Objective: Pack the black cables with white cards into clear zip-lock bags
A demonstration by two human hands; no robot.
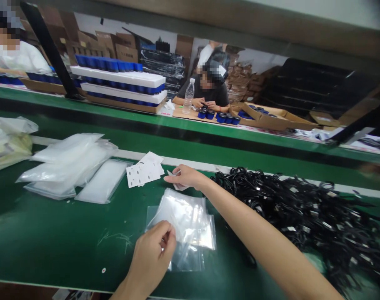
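My left hand (154,252) is closed in a pinch at the near left edge of a clear plastic bag (185,212), the top one of a loose stack on the green bench. Just beyond the stack, my right hand (186,177) is closed on a small white paper card (178,186), whose far corner sticks out past the fingers. Left of that hand lies a fanned pile of white printed cards (144,171). Several black cables (280,200) lie heaped beside my right forearm.
Several filled plastic packs (71,160) lie on the bench (68,237) at left. Behind, a raised ledge carries foam trays of blue items (115,79), a bottle (188,96) and an open carton (271,118). A co-worker (219,93) sits beyond it.
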